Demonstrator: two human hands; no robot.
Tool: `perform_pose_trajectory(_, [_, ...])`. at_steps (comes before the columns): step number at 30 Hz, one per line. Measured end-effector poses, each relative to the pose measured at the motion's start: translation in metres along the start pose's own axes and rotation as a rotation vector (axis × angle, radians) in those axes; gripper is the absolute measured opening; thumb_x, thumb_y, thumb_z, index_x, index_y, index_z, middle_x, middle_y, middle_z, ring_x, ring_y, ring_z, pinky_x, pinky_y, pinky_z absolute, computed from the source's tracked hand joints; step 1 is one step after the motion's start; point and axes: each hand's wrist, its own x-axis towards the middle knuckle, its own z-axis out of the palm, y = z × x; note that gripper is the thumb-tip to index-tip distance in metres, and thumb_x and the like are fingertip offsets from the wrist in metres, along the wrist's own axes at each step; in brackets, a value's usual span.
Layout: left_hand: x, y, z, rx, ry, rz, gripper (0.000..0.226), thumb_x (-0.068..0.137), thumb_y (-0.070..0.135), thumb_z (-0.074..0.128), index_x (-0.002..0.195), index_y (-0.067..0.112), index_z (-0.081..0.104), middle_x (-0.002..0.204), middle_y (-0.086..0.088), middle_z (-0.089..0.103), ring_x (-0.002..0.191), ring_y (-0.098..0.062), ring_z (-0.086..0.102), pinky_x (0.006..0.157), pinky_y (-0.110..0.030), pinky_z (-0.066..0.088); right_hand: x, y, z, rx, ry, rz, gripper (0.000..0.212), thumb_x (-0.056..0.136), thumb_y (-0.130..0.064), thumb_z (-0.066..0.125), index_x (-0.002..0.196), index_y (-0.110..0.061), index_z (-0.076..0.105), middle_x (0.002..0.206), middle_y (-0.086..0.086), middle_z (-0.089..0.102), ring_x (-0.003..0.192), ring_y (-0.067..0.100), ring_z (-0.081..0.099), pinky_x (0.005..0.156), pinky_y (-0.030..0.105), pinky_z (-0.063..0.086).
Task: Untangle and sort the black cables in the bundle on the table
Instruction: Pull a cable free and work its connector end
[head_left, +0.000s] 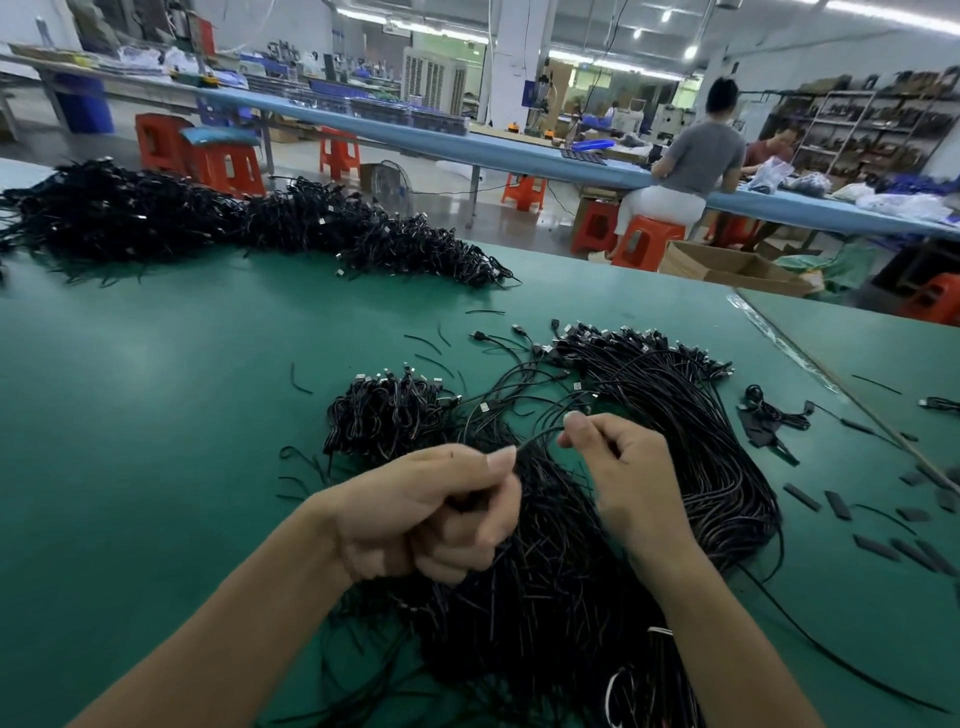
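Note:
A large tangled bundle of black cables (670, 415) with small plug ends spreads over the green table (156, 395) in front of me. My left hand (431, 514) is curled above the bundle and pinches a thin black cable between thumb and forefinger. My right hand (618, 467) pinches the same thin cable (540, 434) a little further right, so a short span runs between the two hands. A smaller coiled clump of cables (384, 410) lies just left of the bundle.
A long heap of black cables (218, 223) lies along the table's far left edge. Short black sleeve pieces (836, 504) and loose cable offcuts are scattered at the right. Beyond the table stand orange stools, cardboard boxes and another bench with seated people.

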Motion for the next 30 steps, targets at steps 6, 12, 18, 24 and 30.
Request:
perform_pose_trajectory(6, [0.028,0.005,0.009,-0.229,0.514,0.385,0.039,0.098,0.041,0.046,0.088,0.017,0.074,0.053,0.01,0.031,0.042,-0.003,0.025,0.035,-0.015,0.026,-0.019,-0.005,0.016,-0.083,-0.43,-0.019,0.035,0.099,-0.04,0.054,0.066,-0.043,0.065,0.049,-0.011,0.041,0.045,0.005,0.032,0.046,0.02,0.025])
perform_pose_trajectory(12, [0.04,-0.022,-0.011,0.395,0.929,0.427,0.035,0.108,0.02,0.038,0.102,0.007,0.07,0.068,0.002,0.058,0.058,-0.013,0.055,0.055,-0.022,0.05,-0.03,-0.016,0.011,-0.261,-0.489,-0.14,0.024,0.099,-0.031,0.056,0.079,-0.027,0.067,0.073,-0.008,0.06,0.058,0.012,0.05,0.052,0.026,0.04])
perform_pose_trajectory(18, [0.031,-0.032,-0.001,0.648,0.699,0.16,0.053,0.097,0.05,0.039,0.062,0.022,0.066,0.047,-0.001,0.054,0.038,-0.015,0.048,0.041,-0.022,0.038,-0.018,-0.031,-0.009,-0.313,-0.282,-0.256,0.02,0.093,-0.036,0.064,0.075,-0.029,0.067,0.076,-0.012,0.062,0.074,0.005,0.059,0.064,0.016,0.044])
perform_pose_trajectory(24, [0.02,-0.016,0.017,0.145,0.447,0.032,0.061,0.1,0.057,0.035,0.053,0.018,0.044,0.042,0.005,0.026,0.034,-0.008,0.022,0.036,-0.018,0.02,-0.012,-0.027,-0.004,0.031,-0.194,-0.105,0.034,0.084,-0.055,0.06,0.074,-0.024,0.067,0.053,-0.008,0.047,0.05,0.008,0.036,0.047,0.027,0.032])
perform_pose_trajectory(30, [0.023,0.001,0.008,-0.411,0.428,0.372,0.045,0.098,0.041,0.048,0.072,0.012,0.072,0.057,0.003,0.056,0.046,-0.006,0.052,0.043,-0.016,0.043,-0.027,-0.02,0.007,-0.073,-0.402,-0.038,0.035,0.096,-0.051,0.05,0.077,-0.028,0.069,0.051,-0.008,0.04,0.048,0.011,0.033,0.046,0.028,0.026])
